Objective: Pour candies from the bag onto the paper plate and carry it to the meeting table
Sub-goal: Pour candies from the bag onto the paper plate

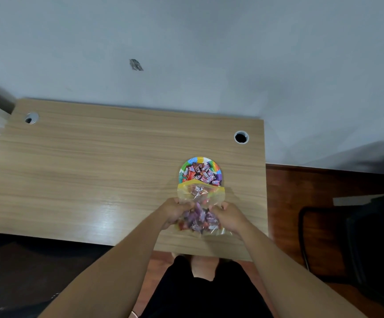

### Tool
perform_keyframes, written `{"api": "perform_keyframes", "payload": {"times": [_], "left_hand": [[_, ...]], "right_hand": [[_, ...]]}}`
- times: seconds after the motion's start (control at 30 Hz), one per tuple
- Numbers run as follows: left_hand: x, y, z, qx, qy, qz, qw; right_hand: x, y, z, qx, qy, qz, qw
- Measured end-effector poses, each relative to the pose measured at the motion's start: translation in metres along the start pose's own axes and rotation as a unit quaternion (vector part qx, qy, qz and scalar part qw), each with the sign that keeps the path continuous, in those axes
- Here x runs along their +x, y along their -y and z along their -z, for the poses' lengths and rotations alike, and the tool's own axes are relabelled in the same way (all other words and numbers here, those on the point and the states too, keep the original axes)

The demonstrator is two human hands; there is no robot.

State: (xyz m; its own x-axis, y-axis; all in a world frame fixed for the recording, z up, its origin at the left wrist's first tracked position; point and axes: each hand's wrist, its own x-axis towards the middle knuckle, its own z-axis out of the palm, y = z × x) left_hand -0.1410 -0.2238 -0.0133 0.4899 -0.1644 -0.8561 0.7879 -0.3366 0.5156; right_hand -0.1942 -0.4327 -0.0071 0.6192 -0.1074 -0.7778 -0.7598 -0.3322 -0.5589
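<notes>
Desk: pale wood-grain desk (94, 171) set against a grey-white wall (186, 42), a round cable hole (241, 137) near each far corner
Free room: left half of the top bare; dark chair (358, 237) off the right edge
Paper plate: rainbow-rimmed paper plate (200, 160) near the right edge, heaped with wrapped candies (201, 172)
Bag: clear crinkled bag (200, 203), yellow zip mouth over the plate's near rim
Grip: left hand (173, 212) and right hand (228, 215) each closed on one side of the bag

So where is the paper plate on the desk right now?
In the head view, the paper plate sits on the right half of the wooden desk, just beyond the open mouth of the candy bag, below the right cable hole.
</notes>
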Motion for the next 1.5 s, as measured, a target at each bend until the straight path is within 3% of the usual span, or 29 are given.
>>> {"api": "perform_keyframes", "payload": {"times": [0.23,0.47,1.0,1.5], "left_hand": [[-0.006,-0.001,0.003,-0.031,0.017,-0.002,0.999],[-0.012,0.002,0.004,-0.056,0.052,-0.004,0.997],[-0.014,-0.002,0.001,-0.047,0.024,0.001,0.999],[-0.010,-0.008,-0.002,-0.064,-0.019,0.008,0.998]], "right_hand": [[-0.003,0.001,-0.001,-0.001,-0.021,0.004,1.000],[-0.009,-0.002,-0.001,0.063,0.034,0.013,0.997],[-0.012,-0.002,-0.003,0.084,-0.004,0.039,0.996],[-0.009,0.003,-0.001,0.075,0.016,0.032,0.997]]}}
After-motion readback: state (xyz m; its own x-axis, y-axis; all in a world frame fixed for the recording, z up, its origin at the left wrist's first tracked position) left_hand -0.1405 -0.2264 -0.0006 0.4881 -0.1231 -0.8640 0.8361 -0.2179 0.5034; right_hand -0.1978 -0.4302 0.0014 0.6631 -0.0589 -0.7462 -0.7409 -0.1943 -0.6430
